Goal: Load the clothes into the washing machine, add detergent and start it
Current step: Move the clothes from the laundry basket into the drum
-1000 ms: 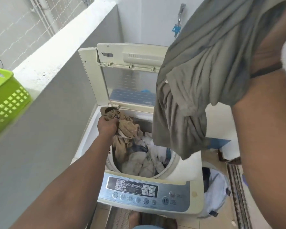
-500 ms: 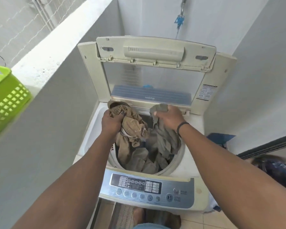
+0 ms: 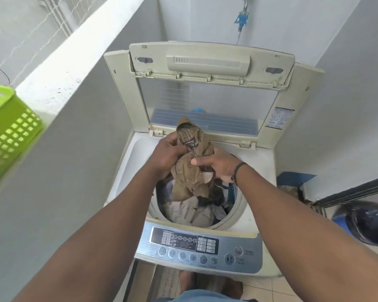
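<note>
Right now both hands meet over the open drum of the washing machine, each grip clamped on one brown garment. The left hand bunches its upper part; the right hand closes round the middle from the other side. The cloth runs roughly up and down, labelled end above the hands, tail hanging into the mouth of the drum, so its way in is straight down, I judge. Pale and dark clothes already lie below it. How deep that pile goes is hidden by the arms and the garment. The control panel is near, its button words too small to read. No detergent is in sight.
</note>
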